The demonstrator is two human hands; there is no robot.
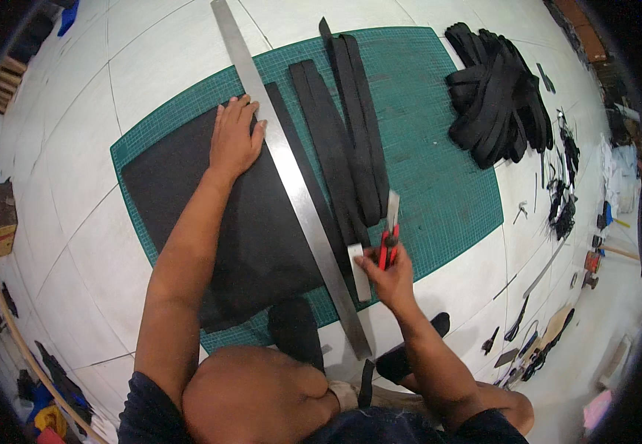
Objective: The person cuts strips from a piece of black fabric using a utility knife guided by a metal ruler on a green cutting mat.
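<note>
Currently, left hand (237,142) is lying flat, thumb on the steel ruler (291,177) crossing black fabric (217,214) on the green mat (439,185); right hand (393,278) is gripping a red cutter (384,256) and touching a pale strip (362,283).

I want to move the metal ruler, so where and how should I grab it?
Likely the far end of the metal ruler, pinched by both long edges from the far side: it is flat and narrow, and that end reaches past the green mat, clear of the left hand.
</note>
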